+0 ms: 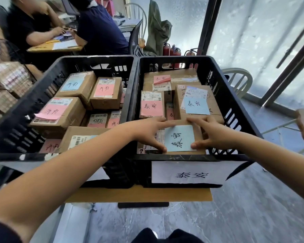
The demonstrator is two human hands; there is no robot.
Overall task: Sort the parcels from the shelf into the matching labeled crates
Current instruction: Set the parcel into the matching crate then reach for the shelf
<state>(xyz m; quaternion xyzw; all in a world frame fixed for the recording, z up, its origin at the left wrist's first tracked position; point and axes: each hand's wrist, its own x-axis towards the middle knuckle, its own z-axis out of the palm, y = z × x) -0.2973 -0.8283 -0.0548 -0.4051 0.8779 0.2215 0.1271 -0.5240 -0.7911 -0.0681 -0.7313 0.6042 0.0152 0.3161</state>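
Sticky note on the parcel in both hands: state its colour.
Light blue with black handwriting: the sticky note on the parcel, head view.

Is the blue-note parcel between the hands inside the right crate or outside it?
Inside: the parcel lies below the rim of the right crate, left hand and right hand holding its sides.
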